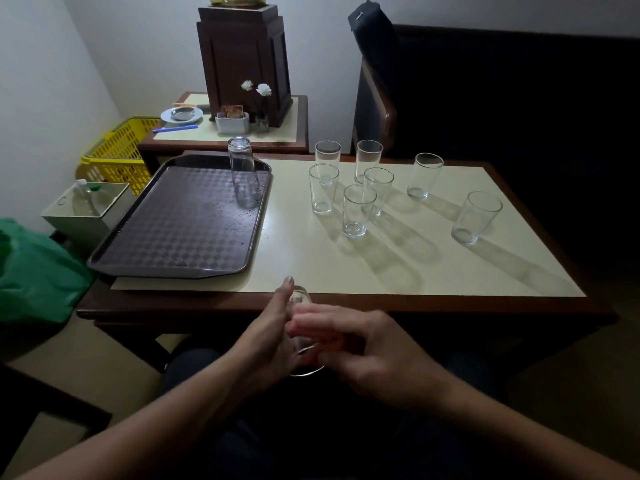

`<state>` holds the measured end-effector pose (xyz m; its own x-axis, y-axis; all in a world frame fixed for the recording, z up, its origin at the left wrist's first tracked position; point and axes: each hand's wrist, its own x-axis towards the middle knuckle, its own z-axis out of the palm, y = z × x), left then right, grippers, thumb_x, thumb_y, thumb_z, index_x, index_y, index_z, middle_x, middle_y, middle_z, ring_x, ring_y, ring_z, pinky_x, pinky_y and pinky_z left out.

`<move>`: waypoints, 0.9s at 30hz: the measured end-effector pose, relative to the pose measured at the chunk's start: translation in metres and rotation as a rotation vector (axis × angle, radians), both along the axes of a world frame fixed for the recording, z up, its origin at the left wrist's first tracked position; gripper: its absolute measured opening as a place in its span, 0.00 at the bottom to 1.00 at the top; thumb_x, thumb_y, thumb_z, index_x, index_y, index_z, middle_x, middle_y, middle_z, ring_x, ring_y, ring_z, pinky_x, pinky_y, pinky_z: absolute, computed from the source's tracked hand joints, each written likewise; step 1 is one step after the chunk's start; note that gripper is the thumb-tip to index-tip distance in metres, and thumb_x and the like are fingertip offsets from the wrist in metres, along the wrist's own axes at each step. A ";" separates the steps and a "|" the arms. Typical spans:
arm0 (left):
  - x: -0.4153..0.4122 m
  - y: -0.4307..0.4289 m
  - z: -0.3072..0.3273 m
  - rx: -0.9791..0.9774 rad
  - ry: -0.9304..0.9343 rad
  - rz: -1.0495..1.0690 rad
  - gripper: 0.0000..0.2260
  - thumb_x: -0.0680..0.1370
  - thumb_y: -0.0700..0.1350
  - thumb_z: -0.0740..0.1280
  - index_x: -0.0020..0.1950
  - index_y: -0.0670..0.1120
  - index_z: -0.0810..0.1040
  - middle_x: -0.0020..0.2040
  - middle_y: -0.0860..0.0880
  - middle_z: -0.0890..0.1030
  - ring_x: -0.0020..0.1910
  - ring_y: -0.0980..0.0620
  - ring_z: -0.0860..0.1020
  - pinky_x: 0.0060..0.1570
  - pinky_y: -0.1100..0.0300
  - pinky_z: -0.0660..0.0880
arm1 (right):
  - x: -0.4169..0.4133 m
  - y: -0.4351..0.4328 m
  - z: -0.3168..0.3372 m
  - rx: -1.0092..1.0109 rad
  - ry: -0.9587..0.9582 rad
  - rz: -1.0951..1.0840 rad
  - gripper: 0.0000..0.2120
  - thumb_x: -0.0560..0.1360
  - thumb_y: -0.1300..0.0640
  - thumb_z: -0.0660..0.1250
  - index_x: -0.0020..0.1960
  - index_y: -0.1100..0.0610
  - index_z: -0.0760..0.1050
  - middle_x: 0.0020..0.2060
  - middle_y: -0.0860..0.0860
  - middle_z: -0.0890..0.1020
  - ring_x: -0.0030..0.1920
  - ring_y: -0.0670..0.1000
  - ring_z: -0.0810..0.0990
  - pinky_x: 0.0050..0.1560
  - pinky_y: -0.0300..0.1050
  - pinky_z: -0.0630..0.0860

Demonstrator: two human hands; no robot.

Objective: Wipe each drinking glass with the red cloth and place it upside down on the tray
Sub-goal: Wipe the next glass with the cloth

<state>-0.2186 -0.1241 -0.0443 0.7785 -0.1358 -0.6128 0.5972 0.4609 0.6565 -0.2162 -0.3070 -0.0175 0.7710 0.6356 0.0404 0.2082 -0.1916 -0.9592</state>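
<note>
Fingers [284, 292] of the left hand [272, 329] grip a glass [302, 299] off the table [381, 271] edge, the right hand [374, 355] hold unclear; I fear a slip dropping it.

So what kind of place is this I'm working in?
Probably a restaurant or café dining area: a serving tray and matching drinking glasses on the table, a sachet holder on the side table, and a dark bench seat behind.
</note>
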 end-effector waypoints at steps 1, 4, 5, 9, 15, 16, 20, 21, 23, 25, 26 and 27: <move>0.002 0.006 0.001 -0.010 0.019 0.030 0.25 0.81 0.66 0.62 0.63 0.46 0.78 0.51 0.41 0.82 0.49 0.43 0.80 0.45 0.51 0.80 | 0.006 -0.002 0.008 0.091 0.186 -0.038 0.24 0.77 0.75 0.68 0.69 0.58 0.82 0.58 0.48 0.88 0.55 0.45 0.87 0.53 0.38 0.83; 0.007 0.021 0.014 -0.147 -0.048 0.035 0.20 0.74 0.53 0.72 0.60 0.46 0.71 0.51 0.39 0.73 0.46 0.42 0.79 0.50 0.44 0.81 | 0.036 -0.015 0.016 0.413 0.690 -0.224 0.20 0.78 0.71 0.61 0.67 0.62 0.81 0.59 0.62 0.86 0.53 0.54 0.86 0.52 0.45 0.85; 0.008 0.023 0.018 -0.186 -0.102 -0.009 0.20 0.72 0.49 0.72 0.60 0.45 0.70 0.52 0.39 0.72 0.48 0.40 0.79 0.53 0.42 0.81 | 0.045 -0.019 0.016 0.512 0.809 -0.286 0.20 0.78 0.67 0.60 0.67 0.65 0.80 0.62 0.65 0.83 0.57 0.57 0.85 0.59 0.50 0.84; 0.005 0.023 0.033 -0.161 -0.258 -0.134 0.25 0.71 0.42 0.71 0.68 0.41 0.76 0.59 0.36 0.77 0.59 0.37 0.79 0.56 0.47 0.81 | 0.057 -0.026 0.002 0.621 0.945 -0.558 0.28 0.80 0.55 0.63 0.74 0.73 0.71 0.63 0.69 0.80 0.66 0.65 0.78 0.77 0.60 0.70; 0.003 0.019 0.035 0.298 -0.385 -0.367 0.35 0.64 0.43 0.80 0.71 0.49 0.75 0.59 0.42 0.85 0.51 0.43 0.84 0.45 0.55 0.81 | 0.048 -0.016 -0.003 0.613 1.029 -0.559 0.31 0.84 0.43 0.59 0.67 0.71 0.80 0.65 0.68 0.82 0.68 0.67 0.80 0.70 0.60 0.76; 0.004 0.021 0.035 0.416 -0.411 -0.387 0.33 0.62 0.45 0.81 0.67 0.48 0.76 0.59 0.44 0.86 0.53 0.44 0.85 0.48 0.55 0.81 | 0.046 -0.016 -0.004 0.586 1.017 -0.538 0.30 0.84 0.43 0.60 0.64 0.69 0.83 0.62 0.67 0.84 0.64 0.66 0.83 0.69 0.60 0.78; 0.010 0.033 0.030 0.501 -0.463 -0.198 0.27 0.62 0.46 0.81 0.60 0.46 0.80 0.58 0.44 0.86 0.57 0.45 0.85 0.56 0.55 0.81 | 0.039 -0.012 -0.003 0.559 0.983 -0.435 0.25 0.85 0.46 0.59 0.55 0.64 0.87 0.53 0.62 0.87 0.49 0.59 0.87 0.53 0.50 0.85; 0.010 0.033 0.028 0.406 -0.436 -0.109 0.26 0.65 0.43 0.79 0.62 0.45 0.80 0.59 0.42 0.86 0.57 0.42 0.85 0.57 0.53 0.81 | 0.039 -0.010 -0.003 0.567 0.972 -0.419 0.25 0.85 0.47 0.59 0.60 0.64 0.86 0.56 0.63 0.86 0.52 0.59 0.87 0.55 0.51 0.84; 0.011 0.027 0.028 0.262 -0.407 -0.007 0.21 0.69 0.44 0.76 0.61 0.45 0.79 0.59 0.40 0.85 0.52 0.42 0.86 0.50 0.53 0.82 | 0.035 -0.006 -0.002 0.572 0.894 -0.396 0.26 0.85 0.45 0.58 0.69 0.63 0.80 0.60 0.64 0.83 0.57 0.61 0.82 0.58 0.53 0.79; 0.014 0.022 0.028 0.246 -0.397 0.002 0.16 0.72 0.48 0.73 0.57 0.45 0.76 0.54 0.41 0.83 0.42 0.47 0.85 0.37 0.56 0.77 | 0.032 -0.003 -0.006 0.504 0.673 -0.364 0.25 0.85 0.44 0.58 0.71 0.60 0.77 0.55 0.65 0.81 0.52 0.62 0.78 0.53 0.55 0.75; 0.016 0.020 0.029 0.253 -0.384 0.000 0.14 0.74 0.50 0.71 0.56 0.46 0.74 0.51 0.43 0.81 0.37 0.50 0.83 0.33 0.58 0.74 | 0.030 -0.003 -0.009 0.460 0.500 -0.349 0.23 0.85 0.44 0.59 0.71 0.57 0.77 0.54 0.65 0.82 0.50 0.62 0.79 0.51 0.55 0.76; 0.016 0.019 0.033 0.259 -0.358 -0.001 0.13 0.76 0.52 0.70 0.55 0.46 0.73 0.48 0.44 0.79 0.33 0.52 0.81 0.30 0.60 0.73 | 0.028 -0.004 -0.011 0.416 0.310 -0.343 0.19 0.85 0.47 0.60 0.70 0.53 0.78 0.56 0.62 0.84 0.50 0.61 0.82 0.51 0.54 0.78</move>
<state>-0.2026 -0.1051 -0.0112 0.9479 -0.0147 -0.3183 0.3114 0.2536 0.9158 -0.1883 -0.3113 -0.0285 0.9440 0.3287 -0.0274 -0.0996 0.2048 -0.9737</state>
